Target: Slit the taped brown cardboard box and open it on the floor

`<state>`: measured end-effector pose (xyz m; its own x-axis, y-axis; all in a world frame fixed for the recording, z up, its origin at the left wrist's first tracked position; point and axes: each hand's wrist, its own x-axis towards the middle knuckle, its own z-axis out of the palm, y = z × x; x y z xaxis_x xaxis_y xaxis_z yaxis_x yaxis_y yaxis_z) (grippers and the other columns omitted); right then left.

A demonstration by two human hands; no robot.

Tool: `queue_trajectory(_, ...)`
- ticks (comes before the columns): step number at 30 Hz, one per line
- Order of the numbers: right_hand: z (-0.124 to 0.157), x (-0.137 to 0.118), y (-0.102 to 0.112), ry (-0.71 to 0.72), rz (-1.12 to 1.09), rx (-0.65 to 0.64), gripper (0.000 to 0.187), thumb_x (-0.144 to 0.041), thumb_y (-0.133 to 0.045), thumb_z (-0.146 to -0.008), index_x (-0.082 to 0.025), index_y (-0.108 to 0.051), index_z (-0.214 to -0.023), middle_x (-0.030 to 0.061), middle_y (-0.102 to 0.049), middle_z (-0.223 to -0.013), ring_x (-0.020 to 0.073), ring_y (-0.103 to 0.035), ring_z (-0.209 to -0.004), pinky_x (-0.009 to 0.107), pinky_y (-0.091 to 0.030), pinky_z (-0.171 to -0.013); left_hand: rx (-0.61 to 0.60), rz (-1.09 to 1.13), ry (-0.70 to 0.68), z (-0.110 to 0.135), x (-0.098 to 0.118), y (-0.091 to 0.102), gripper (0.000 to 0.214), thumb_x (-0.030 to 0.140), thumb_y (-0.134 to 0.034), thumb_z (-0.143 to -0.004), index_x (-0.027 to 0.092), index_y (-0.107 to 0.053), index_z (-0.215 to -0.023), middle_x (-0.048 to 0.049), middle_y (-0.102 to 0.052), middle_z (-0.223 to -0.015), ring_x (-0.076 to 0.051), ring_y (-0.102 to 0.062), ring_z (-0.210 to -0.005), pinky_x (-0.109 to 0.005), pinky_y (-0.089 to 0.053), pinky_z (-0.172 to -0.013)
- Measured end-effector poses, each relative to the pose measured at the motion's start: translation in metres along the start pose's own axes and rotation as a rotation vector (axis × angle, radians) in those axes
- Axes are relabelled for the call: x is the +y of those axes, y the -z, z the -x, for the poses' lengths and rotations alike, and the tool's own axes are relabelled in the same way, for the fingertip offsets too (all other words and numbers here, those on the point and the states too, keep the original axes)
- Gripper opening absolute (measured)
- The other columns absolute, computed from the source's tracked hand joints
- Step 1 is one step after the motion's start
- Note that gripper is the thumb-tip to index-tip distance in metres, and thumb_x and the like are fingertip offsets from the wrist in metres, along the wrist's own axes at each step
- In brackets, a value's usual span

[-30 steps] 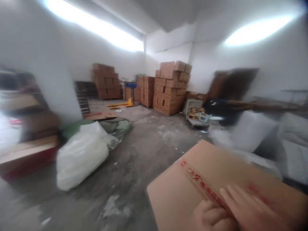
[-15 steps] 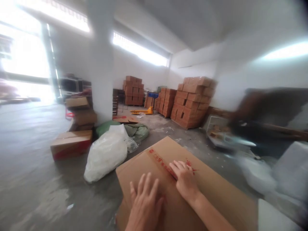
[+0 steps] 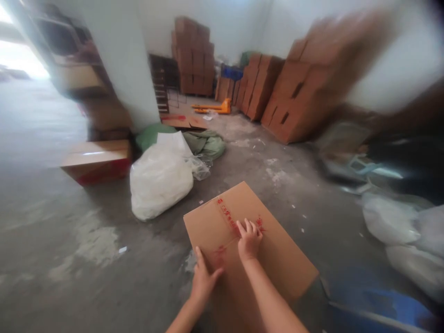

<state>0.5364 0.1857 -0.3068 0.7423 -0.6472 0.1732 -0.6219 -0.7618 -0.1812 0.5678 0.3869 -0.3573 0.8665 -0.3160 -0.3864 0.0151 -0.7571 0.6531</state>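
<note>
The left hand (image 3: 203, 280) lies flat and open on the near left part of a cardboard box (image 3: 277, 259), fingers spread and thumb out to the right, gripping nothing. The right hand (image 3: 249, 239) rests on the middle of the box top with its fingers bent loosely over the red printed strip (image 3: 227, 215); it presses down and holds nothing. The box sits on the concrete floor (image 3: 69, 259) right in front of the person, its top closed.

Half a second ago both hands sat lower and larger in the view, and the box filled more of the near part of the scene; now the box looks smaller and farther, with both forearms stretched out toward it. The left hand has shifted to the left edge region of the top, and the right hand stays on the red strip.

To the far left of the box lies a white plastic bag (image 3: 159, 178), with a green sack (image 3: 204, 141) behind it. A low carton (image 3: 95, 159) stands farther left. Stacks of brown cartons (image 3: 294, 92) rise at the far right, blurred.
</note>
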Motion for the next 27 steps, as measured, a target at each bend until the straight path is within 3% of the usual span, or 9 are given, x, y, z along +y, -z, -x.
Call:
queue_trajectory(4, -0.021, 0.013, -0.059, -0.086, 0.068, -0.078, 0.057, -0.007, -0.038, -0.097, -0.041, -0.057, -0.14, 0.0065, -0.049, -0.153, 0.0265, -0.043, -0.139, 0.05, -0.034, -0.107, 0.003, 0.062, -0.087, -0.043, -0.017, -0.023, 0.11, 0.025, -0.07, -0.081, 0.021, 0.006, -0.161, -0.0178, -0.03, -0.164, -0.028, -0.04, -0.147, -0.036, -0.043, -0.112)
queue_trajectory(8, -0.026, 0.022, -0.121, -0.127, 0.218, -0.236, 0.063, -0.001, -0.024, -0.095, -0.021, -0.046, -0.151, 0.0248, -0.04, -0.155, 0.0377, -0.04, -0.141, 0.061, -0.042, -0.1, -0.026, -0.182, -0.167, -0.11, -0.023, -0.025, 0.1, 0.012, -0.064, -0.08, 0.025, -0.008, -0.161, -0.0151, -0.02, -0.168, -0.025, -0.048, -0.141, -0.032, -0.046, -0.108)
queue_trajectory(10, -0.022, 0.026, -0.156, -0.192, 0.226, -0.324, 0.066, 0.001, -0.016, -0.093, -0.013, -0.042, -0.152, 0.0287, -0.036, -0.157, 0.0427, -0.041, -0.139, 0.066, -0.047, -0.091, -0.033, -0.278, -0.21, -0.131, -0.027, -0.037, 0.085, 0.008, -0.058, -0.083, 0.028, -0.026, -0.159, -0.0129, -0.016, -0.17, -0.027, -0.042, -0.145, -0.037, -0.043, -0.112)
queue_trajectory(13, -0.009, 0.029, -0.207, -0.126, 0.138, -0.351, 0.068, 0.003, -0.015, -0.091, -0.01, -0.038, -0.153, 0.0241, -0.033, -0.16, 0.0419, -0.04, -0.141, 0.063, -0.048, -0.094, -0.005, -0.361, -0.275, -0.138, -0.036, -0.08, 0.067, 0.015, -0.056, -0.088, 0.029, -0.043, -0.152, -0.008, -0.02, -0.169, -0.034, -0.013, -0.156, -0.061, -0.017, -0.124)
queue_trajectory(16, 0.004, 0.027, -0.244, 0.067, 0.005, -0.285, 0.061, 0.0, -0.02, -0.094, -0.005, -0.04, -0.151, 0.0207, -0.038, -0.159, 0.0361, -0.032, -0.148, 0.059, -0.037, -0.111, 0.13, -0.505, -0.33, -0.138, -0.048, -0.129, 0.065, 0.025, -0.055, -0.092, 0.03, -0.037, -0.155, -0.0116, -0.025, -0.167, -0.034, -0.012, -0.156, -0.07, -0.001, -0.121)
queue_trajectory(19, 0.009, 0.024, -0.267, 0.115, -0.097, -0.219, 0.053, -0.004, -0.027, -0.096, -0.002, -0.048, -0.145, 0.0226, -0.043, -0.155, 0.0362, -0.031, -0.148, 0.062, -0.029, -0.115, 0.3, -0.593, -0.286, -0.163, -0.047, -0.158, 0.053, 0.026, -0.044, -0.099, 0.034, -0.043, -0.151, -0.0136, -0.036, -0.162, -0.03, -0.028, -0.152, -0.065, -0.01, -0.123)
queue_trajectory(21, 0.006, 0.024, -0.277, 0.119, -0.15, -0.13, 0.048, -0.003, -0.03, -0.095, -0.002, -0.055, -0.136, 0.0235, -0.049, -0.15, 0.0361, -0.033, -0.146, 0.063, -0.028, -0.115, 0.372, -0.605, -0.248, -0.194, -0.035, -0.165, 0.05, 0.031, -0.041, -0.101, 0.028, -0.045, -0.151, -0.0174, -0.039, -0.16, -0.03, -0.032, -0.15, -0.061, -0.013, -0.124)
queue_trajectory(24, -0.003, 0.028, -0.284, 0.151, -0.247, 0.011, 0.033, -0.004, -0.036, -0.095, -0.006, -0.066, -0.111, 0.0213, -0.06, -0.134, 0.0331, -0.044, -0.137, 0.06, -0.028, -0.117, 0.477, -0.613, -0.157, -0.235, -0.015, -0.172, 0.057, 0.04, -0.044, -0.1, 0.02, -0.04, -0.154, -0.0244, -0.027, -0.164, -0.037, -0.022, -0.153, -0.067, -0.01, -0.121)
queue_trajectory(27, -0.003, 0.036, -0.283, 0.252, -0.299, -0.051, 0.027, -0.007, -0.04, -0.095, -0.014, -0.066, -0.092, 0.0127, -0.067, -0.111, 0.0284, -0.053, -0.119, 0.056, -0.03, -0.118, 0.538, -0.611, -0.074, -0.239, -0.022, -0.187, 0.062, 0.043, -0.045, -0.099, 0.023, -0.034, -0.156, -0.0236, -0.02, -0.166, -0.039, -0.014, -0.155, -0.071, -0.007, -0.119)
